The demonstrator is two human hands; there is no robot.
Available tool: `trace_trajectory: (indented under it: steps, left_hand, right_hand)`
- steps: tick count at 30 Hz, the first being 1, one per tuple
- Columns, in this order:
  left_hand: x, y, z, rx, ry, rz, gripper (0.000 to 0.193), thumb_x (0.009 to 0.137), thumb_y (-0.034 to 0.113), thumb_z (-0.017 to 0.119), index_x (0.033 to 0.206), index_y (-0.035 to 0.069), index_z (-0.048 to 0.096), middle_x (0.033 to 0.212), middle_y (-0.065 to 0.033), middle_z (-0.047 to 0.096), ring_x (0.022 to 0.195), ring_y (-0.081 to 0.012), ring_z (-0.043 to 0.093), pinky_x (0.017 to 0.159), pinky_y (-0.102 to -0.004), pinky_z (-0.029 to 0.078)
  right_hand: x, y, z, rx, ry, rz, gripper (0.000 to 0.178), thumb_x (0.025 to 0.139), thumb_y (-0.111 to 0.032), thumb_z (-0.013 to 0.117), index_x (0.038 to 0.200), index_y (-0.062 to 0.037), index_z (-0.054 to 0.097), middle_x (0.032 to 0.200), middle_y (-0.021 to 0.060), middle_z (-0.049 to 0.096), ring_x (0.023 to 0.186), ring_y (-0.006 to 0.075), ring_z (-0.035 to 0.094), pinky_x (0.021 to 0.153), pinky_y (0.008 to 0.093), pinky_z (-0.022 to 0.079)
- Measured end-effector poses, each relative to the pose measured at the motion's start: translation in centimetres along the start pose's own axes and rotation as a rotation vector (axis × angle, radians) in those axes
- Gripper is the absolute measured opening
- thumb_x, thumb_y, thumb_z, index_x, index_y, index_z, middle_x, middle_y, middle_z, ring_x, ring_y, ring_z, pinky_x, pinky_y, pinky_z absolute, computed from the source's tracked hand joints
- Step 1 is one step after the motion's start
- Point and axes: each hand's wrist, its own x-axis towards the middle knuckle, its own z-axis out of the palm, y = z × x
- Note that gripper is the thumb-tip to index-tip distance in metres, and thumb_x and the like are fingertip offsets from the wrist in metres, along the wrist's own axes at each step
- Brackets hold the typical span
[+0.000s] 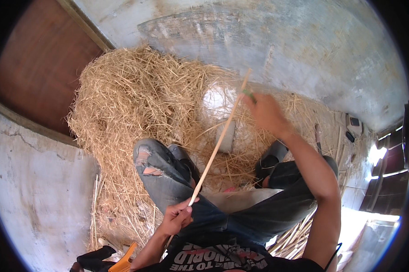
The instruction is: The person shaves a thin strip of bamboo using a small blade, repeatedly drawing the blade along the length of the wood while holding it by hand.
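A long, thin, pale wooden stick (216, 147) slants from my lap up and away to the right. My left hand (178, 218) is closed around its lower part, thumb on top. Near the stick's far end is my right hand (264, 114), blurred by motion, its fingers curled. A small green thing (249, 95) shows at those fingers, against the stick; its kind is too smeared to tell. Whether the right hand also grips the stick cannot be made out.
A large straw heap (127, 90) lies ahead and left, against the wall (281, 41). Between my feet sits a grey block (225, 136). Several sticks (293, 238) lie by my right thigh. An orange plastic item (124, 259) is at lower left, and small dark devices (353, 122) at right.
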Motion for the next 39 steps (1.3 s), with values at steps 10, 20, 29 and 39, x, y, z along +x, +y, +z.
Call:
trace_trajectory:
  steps: [10,20,29,39]
  left_hand:
    - [-3.6,-0.3,-2.5,0.052,0.029,-0.111,0.037,0.104,0.013,0.049,0.138,-0.001,0.054,0.053,0.0048,0.038,0.043,-0.0042,0.029,0.046,-0.0243,0.028]
    - [-2.1,-1.2,-2.1,-0.031,-0.069,-0.032,0.038,0.105,0.013,0.050,0.141,0.000,0.052,0.057,0.0048,0.037,0.046,-0.0047,0.031,0.045,-0.0238,0.025]
    - [1.4,0.2,0.1,0.113,-0.062,0.108,0.043,0.104,0.015,0.052,0.145,0.004,0.047,0.077,-0.0019,0.060,0.051,-0.0031,0.044,0.047,-0.0183,0.033]
    - [3.1,0.6,0.9,0.148,0.033,0.186,0.041,0.104,0.018,0.052,0.143,0.003,0.049,0.068,0.0009,0.053,0.050,-0.0028,0.041,0.046,-0.0195,0.031]
  right_hand:
    - [4.7,7.8,-7.1,0.737,0.328,0.321,0.056,0.099,-0.055,0.051,0.091,-0.0021,0.067,0.049,-0.0009,0.038,0.041,0.0107,0.035,0.042,0.0305,0.026]
    - [1.7,0.4,-1.1,1.047,-0.027,0.139,0.032,0.095,-0.038,0.067,0.093,-0.0061,0.070,0.054,-0.0082,0.039,0.043,0.0041,0.033,0.041,0.0255,0.023]
    - [-3.2,-4.9,1.9,0.819,-0.282,-0.030,0.032,0.094,-0.034,0.069,0.085,-0.0030,0.071,0.057,-0.0061,0.047,0.049,0.0036,0.040,0.046,0.0253,0.030]
    - [-3.0,-4.2,1.8,0.824,0.098,-0.044,0.031,0.097,-0.030,0.066,0.094,0.0009,0.070,0.057,-0.0048,0.045,0.054,0.0049,0.039,0.050,0.0281,0.031]
